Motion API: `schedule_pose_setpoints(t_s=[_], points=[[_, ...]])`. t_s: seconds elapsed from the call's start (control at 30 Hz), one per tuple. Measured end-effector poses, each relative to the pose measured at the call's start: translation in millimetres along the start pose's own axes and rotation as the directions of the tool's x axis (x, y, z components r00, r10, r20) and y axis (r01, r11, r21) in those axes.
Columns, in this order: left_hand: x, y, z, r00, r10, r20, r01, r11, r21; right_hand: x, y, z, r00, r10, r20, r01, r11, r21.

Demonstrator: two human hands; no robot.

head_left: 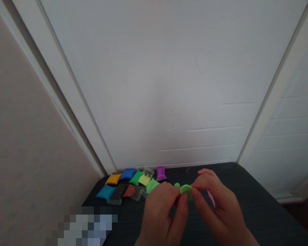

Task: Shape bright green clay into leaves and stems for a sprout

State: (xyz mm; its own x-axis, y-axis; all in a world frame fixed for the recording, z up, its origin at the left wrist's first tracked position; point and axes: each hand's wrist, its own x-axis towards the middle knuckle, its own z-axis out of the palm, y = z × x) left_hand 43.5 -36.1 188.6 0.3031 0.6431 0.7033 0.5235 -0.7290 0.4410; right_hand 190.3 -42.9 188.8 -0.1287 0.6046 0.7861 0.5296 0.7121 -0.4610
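Observation:
A light green piece of modelling clay, with a rounded, flattened top, is pinched between my two hands above the dark table. My left hand grips its left side with thumb and index finger, the other fingers curled. From the right, my right hand pinches the same piece between thumb and index finger. A small green bit shows just behind the left fingers; whether it joins the held clay I cannot tell. Something pink is partly visible behind the right hand, mostly hidden by it.
Several coloured clay packets lie at the table's back left, among them an orange one, a teal one and a purple one. A white panel with embossed hearts rises behind the dark table. A blurred pale item is front left.

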Motion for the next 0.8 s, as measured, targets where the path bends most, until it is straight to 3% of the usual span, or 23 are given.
schedule_pose_setpoints(t_s=[0.23, 0.37, 0.43, 0.5, 0.63, 0.8], points=[[0.7, -5.0, -2.4, 0.978, -0.189, -0.090, 0.173, 0.972, -0.160, -0.6, 6.6, 3.2, 0.999, -0.027, 0.033, 0.027, 0.999, -0.018], [0.2, -5.5, -1.5, 0.903, -0.419, -0.097, 0.366, 0.867, -0.337, -3.6, 10.6, 5.6, 0.999, 0.042, 0.014, -0.043, 0.998, 0.052], [-0.2, -5.7, -0.2, 0.877, -0.477, -0.059, 0.410, 0.806, -0.427, -4.4, 11.8, 7.3, 0.996, 0.085, 0.016, -0.086, 0.990, 0.111], [-0.5, -6.6, 1.5, 0.886, -0.464, -0.002, 0.413, 0.789, -0.455, -4.5, 12.6, 9.4, 0.995, 0.102, 0.020, -0.104, 0.982, 0.154], [-1.4, -8.6, 3.7, 0.930, -0.355, 0.095, 0.365, 0.863, -0.349, -5.2, 13.4, 12.2, 0.993, 0.120, -0.015, -0.115, 0.974, 0.197], [-1.7, -7.2, 0.7, 0.962, -0.273, -0.034, 0.255, 0.932, -0.256, -5.8, 13.7, 9.8, 0.994, 0.107, 0.022, -0.109, 0.977, 0.183]])
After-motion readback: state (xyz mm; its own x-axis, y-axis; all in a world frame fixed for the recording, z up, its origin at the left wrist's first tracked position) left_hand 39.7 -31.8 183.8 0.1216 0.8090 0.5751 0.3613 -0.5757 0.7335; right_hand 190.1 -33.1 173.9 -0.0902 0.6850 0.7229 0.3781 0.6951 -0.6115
